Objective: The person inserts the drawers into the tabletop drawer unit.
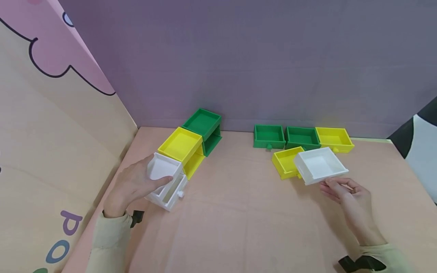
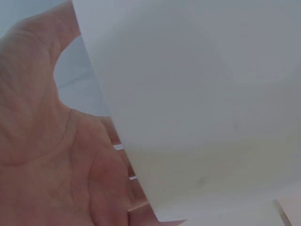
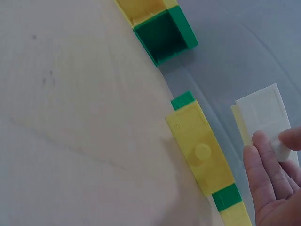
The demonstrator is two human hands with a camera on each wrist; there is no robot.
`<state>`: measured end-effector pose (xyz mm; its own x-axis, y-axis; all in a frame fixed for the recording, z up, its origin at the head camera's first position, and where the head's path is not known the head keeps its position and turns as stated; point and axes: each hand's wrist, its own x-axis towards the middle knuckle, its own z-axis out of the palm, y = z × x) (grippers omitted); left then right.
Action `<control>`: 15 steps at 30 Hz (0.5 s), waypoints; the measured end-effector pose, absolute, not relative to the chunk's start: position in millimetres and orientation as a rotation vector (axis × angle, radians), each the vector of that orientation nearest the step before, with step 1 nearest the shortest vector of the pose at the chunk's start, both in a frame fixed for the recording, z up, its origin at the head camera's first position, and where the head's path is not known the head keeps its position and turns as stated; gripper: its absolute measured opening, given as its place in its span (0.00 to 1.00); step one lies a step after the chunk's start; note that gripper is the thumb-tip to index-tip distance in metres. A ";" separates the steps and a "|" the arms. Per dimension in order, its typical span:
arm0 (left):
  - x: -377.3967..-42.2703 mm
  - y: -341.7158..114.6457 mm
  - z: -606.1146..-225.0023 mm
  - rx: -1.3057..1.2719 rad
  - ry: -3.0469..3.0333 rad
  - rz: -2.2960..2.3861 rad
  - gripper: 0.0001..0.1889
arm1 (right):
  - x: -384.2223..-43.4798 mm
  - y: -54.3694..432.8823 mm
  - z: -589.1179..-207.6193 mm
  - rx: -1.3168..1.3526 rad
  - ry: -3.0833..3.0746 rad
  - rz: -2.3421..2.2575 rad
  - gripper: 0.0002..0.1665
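Note:
My left hand (image 1: 134, 184) grips a white box-shaped casing (image 1: 163, 167) at the left end of a row of casings, thumb across its front edge. A white drawer (image 1: 175, 191) with a round knob sticks partly out below it. In the left wrist view, the casing's white wall (image 2: 197, 108) fills most of the picture beside my palm (image 2: 51, 141). On the right, my right hand (image 1: 355, 204) pinches another white drawer (image 1: 321, 163) by its knob, raised and tilted over the table. The right wrist view shows finger and thumb on the knob (image 3: 282, 151).
Beside the white casing stand an open-fronted yellow casing (image 1: 181, 144) and a green casing (image 1: 203, 123). Near the back wall sit two green drawers (image 1: 269, 136), a yellow drawer (image 1: 334, 139) and, closer, another yellow drawer (image 1: 286, 162) partly covered by the raised white one.

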<state>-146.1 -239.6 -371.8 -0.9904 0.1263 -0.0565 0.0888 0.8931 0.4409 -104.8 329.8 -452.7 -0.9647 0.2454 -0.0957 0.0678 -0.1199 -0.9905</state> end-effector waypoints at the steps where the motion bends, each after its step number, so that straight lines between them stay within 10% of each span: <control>1: -146.0 -239.6 -371.8 0.167 2.973 0.689 0.40 | -104.6 327.7 -453.0 -0.356 -1.999 2.240 0.02; 15: -146.5 -239.1 -372.3 0.168 2.982 0.686 0.39 | -103.9 296.4 -457.8 -0.390 -2.150 2.181 0.02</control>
<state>-146.5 -239.1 -372.3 -0.9911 0.1236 -0.0502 0.0893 0.8939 0.4393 -103.9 296.4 -457.8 -0.9666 0.2145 -0.1405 0.1375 -0.0291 -0.9901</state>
